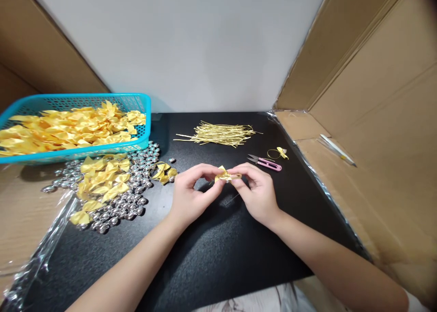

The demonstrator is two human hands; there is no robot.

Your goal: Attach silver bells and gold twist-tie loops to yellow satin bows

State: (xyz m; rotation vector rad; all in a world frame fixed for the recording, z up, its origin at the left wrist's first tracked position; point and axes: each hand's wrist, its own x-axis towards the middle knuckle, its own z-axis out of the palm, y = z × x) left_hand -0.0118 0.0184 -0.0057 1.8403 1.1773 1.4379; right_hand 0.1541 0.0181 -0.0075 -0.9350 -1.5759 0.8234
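Over the middle of the black table, my left hand point(196, 186) and my right hand point(256, 189) meet at a small yellow ribbon bow point(222, 173). Thumb and forefinger of each hand are pinched on it from either side. A loop of gold tie shows at the right fingertips, and something shiny sits at the bow's lower edge, partly hidden by the thumbs. Beyond the hands lies a bundle of gold twist ties point(223, 134). Pink-handled thread snips point(269, 164) rest just past my right hand, near a bow with a looped gold tie point(282, 152).
At the left, a turquoise basket point(147, 120) holds many yellow bows. Silver bells point(116, 214) spread in front of it, with loose bows point(104, 177) on top. White-handled tweezers point(336, 150) lie on the cardboard at the right. Cardboard walls and a white panel enclose the table.
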